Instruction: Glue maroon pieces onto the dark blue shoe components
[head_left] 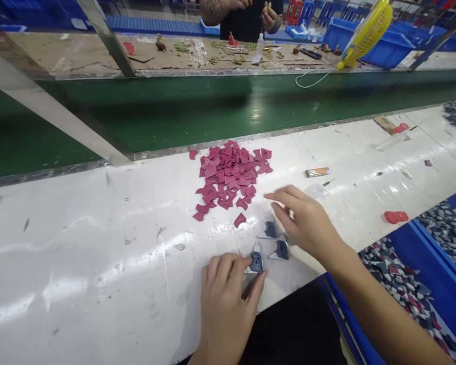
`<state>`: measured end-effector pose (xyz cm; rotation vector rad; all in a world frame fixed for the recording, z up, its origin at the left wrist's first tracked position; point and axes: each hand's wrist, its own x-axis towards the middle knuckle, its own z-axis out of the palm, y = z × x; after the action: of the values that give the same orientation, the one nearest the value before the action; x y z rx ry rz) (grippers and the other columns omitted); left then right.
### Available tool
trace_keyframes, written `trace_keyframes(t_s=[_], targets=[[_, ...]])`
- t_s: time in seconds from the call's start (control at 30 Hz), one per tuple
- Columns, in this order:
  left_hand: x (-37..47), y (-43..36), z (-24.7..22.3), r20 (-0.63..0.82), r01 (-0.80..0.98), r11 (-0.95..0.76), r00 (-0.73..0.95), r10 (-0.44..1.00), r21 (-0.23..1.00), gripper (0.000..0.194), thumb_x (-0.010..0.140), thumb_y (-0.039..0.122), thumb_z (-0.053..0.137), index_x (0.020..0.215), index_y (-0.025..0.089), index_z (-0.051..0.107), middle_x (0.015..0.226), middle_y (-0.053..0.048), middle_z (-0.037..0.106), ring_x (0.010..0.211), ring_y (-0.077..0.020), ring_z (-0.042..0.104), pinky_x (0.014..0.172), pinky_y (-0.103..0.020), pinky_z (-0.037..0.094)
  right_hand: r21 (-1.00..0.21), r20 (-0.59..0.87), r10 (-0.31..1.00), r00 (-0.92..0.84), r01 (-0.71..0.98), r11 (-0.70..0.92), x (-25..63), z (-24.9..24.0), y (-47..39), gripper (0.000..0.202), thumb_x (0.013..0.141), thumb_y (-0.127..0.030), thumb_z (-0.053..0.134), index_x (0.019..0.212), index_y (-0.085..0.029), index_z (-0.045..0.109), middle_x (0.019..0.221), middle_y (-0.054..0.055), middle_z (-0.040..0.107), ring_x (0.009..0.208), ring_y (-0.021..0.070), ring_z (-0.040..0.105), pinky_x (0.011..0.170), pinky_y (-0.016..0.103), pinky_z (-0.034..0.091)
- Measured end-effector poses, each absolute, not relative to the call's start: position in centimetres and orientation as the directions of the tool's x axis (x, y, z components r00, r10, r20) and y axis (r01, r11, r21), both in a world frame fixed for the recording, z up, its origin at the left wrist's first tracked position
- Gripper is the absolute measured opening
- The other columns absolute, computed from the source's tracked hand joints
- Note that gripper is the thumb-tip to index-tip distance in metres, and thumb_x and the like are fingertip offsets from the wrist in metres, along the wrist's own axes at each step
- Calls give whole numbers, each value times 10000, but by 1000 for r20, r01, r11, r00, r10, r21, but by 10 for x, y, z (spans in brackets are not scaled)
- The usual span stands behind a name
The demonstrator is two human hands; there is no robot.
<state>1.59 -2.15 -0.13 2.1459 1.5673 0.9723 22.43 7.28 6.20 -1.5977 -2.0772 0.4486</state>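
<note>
My left hand [228, 299] rests on the white table with thumb and index finger pinching a small dark-blue and white plastic piece [256, 262]. Two similar blue-and-white pieces lie just beyond it, one blue piece [281, 250] and another blue piece [269, 229] close under my right wrist. My right hand [302, 215] hovers over the table with its fingers stretched out and apart, and nothing shows between them. To the left of its fingertips is a heap of small flat maroon pieces [231, 172], with a single maroon piece [239, 219] at its near edge.
An orange-and-silver lighter-like item [317, 172], a red lid-like piece [395, 217] and a red-capped clear bottle [395, 134] lie rightward. Blue bins [412, 253] of mixed pieces stand below the table's right edge. Beyond the green conveyor [213, 106], another person's hands [269, 19] work.
</note>
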Motion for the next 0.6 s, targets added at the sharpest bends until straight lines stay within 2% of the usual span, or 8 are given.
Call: trace_keyframes(t_s=[0.1,0.2,0.3,0.47,0.6], targets=[[19,-21,-1,312,710,-332,165,936,621,184,972,230,787,1081,238,638,964,11,676,938,-224,564,832,-363,393,-350,80,940,-332,874,338,203,53,116,303,1091,-160,546,1317,-230,735,1334,85,709,996,236,717,716,321,493],[21,-23,1,282,697,-299,144,949,651,224,945,215,814,1085,241,642,973,12,682,945,-228,571,841,-365,392,-284,-24,947,-320,911,300,195,45,137,228,1102,-182,579,1265,-193,740,1326,98,697,1058,267,711,732,335,485],[20,-25,2,255,692,-282,145,956,664,217,955,235,798,1116,243,654,1007,-4,686,975,-241,583,862,-377,395,-326,-60,959,-278,913,244,197,42,142,161,1085,-197,642,1216,-189,736,1262,89,691,1058,265,697,771,337,482],[14,-25,-2,279,693,-335,197,940,638,124,1030,264,699,1146,243,660,1030,-19,696,983,-230,604,873,-371,407,-481,-132,974,-182,871,98,202,40,151,81,1019,-193,752,1089,-177,714,1174,84,684,1019,245,669,847,340,461],[11,-27,-19,330,711,-339,157,931,616,46,1030,287,658,1060,261,682,968,-22,721,926,-242,640,830,-382,419,-528,-127,974,-190,844,96,195,43,154,148,961,-130,790,897,-183,668,931,34,690,880,214,660,782,306,451]])
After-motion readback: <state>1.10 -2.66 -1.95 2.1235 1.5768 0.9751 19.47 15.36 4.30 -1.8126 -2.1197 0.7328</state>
